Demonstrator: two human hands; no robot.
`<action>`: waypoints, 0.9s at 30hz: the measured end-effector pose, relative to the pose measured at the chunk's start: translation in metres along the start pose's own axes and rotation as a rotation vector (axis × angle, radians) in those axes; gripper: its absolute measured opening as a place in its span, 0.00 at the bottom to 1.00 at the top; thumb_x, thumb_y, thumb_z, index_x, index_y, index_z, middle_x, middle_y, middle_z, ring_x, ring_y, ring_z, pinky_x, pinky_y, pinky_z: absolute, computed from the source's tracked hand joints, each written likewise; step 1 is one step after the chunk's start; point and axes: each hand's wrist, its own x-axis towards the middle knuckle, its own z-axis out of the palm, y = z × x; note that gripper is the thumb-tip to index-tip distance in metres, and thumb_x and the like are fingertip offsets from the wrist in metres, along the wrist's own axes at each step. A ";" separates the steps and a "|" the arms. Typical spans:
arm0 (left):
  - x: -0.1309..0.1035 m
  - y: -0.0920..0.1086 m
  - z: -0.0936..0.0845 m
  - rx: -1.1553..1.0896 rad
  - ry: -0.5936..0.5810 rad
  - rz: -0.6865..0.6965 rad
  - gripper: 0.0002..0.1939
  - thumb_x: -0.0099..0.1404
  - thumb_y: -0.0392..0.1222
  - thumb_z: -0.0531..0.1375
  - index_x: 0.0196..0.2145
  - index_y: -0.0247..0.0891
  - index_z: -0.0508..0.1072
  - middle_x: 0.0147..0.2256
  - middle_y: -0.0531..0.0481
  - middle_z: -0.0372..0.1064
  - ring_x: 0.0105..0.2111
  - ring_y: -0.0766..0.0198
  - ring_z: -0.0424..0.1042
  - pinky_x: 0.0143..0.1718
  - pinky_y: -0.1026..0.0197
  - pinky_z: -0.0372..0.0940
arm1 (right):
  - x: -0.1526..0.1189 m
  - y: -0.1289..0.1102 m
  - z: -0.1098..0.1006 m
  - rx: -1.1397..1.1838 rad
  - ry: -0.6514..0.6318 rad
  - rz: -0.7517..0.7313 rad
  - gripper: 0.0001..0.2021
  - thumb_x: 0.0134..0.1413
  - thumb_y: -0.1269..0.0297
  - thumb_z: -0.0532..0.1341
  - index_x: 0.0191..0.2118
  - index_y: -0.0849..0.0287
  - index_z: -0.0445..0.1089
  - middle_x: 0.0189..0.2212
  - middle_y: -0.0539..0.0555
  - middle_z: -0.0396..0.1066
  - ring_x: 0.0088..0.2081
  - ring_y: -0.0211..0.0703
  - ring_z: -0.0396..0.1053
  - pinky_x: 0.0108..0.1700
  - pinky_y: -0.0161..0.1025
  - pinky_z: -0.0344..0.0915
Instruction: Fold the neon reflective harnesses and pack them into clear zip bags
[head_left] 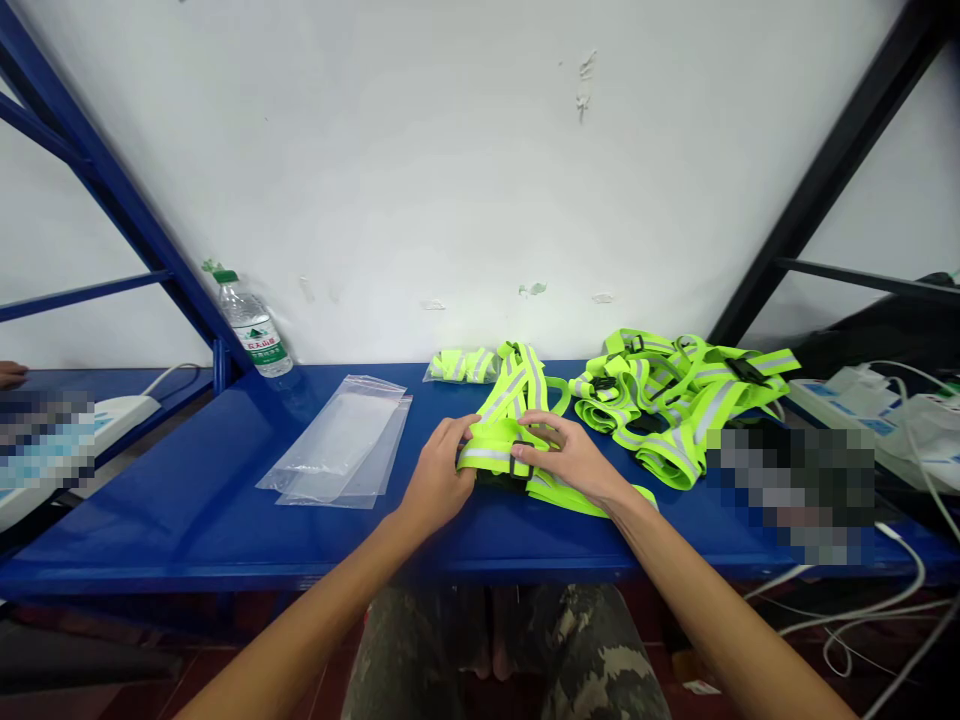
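Observation:
A neon yellow reflective vest (487, 455) made of straps with silver stripes lies partly folded on the blue table. My left hand (441, 465) grips the folded strap at its left end. With thumb and fingers around the black buckle, my right hand (562, 452) holds the same band from the right. Some straps stretch behind the hands, and one end lies under my right wrist. A packed vest in a clear bag (463, 366) sits against the wall. To the right is a loose pile of similar vests (682, 395) with black buckles.
Clear plastic bags (341, 440) lie on the left of the blue table (187, 490). A water bottle (255, 325) leans at the back left. Metal frame posts rise at both sides. White power strips (847, 400) and cables are at the right, beside a blurred patch.

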 end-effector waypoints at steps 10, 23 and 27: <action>-0.003 0.015 -0.002 0.040 -0.077 0.201 0.40 0.55 0.37 0.62 0.63 0.38 0.53 0.60 0.38 0.56 0.62 0.46 0.53 0.63 0.41 0.51 | 0.016 -0.044 0.019 -0.016 -0.068 -0.140 0.15 0.41 0.61 0.70 0.37 0.60 0.73 0.37 0.54 0.73 0.30 0.36 0.69 0.32 0.35 0.67; 0.005 0.001 -0.001 -0.075 0.131 -0.085 0.09 0.56 0.35 0.58 0.38 0.37 0.70 0.35 0.49 0.69 0.40 0.57 0.68 0.43 0.55 0.64 | 0.020 -0.089 0.042 -0.035 -0.095 -0.163 0.11 0.40 0.64 0.68 0.32 0.62 0.72 0.30 0.50 0.71 0.20 0.27 0.58 0.20 0.30 0.54; 0.009 0.007 -0.004 -0.382 -0.016 -0.183 0.12 0.60 0.44 0.60 0.40 0.36 0.67 0.35 0.51 0.70 0.37 0.61 0.70 0.39 0.60 0.64 | 0.027 -0.070 0.034 -0.046 0.018 -0.200 0.10 0.41 0.62 0.67 0.32 0.61 0.72 0.28 0.51 0.71 0.24 0.33 0.65 0.25 0.32 0.60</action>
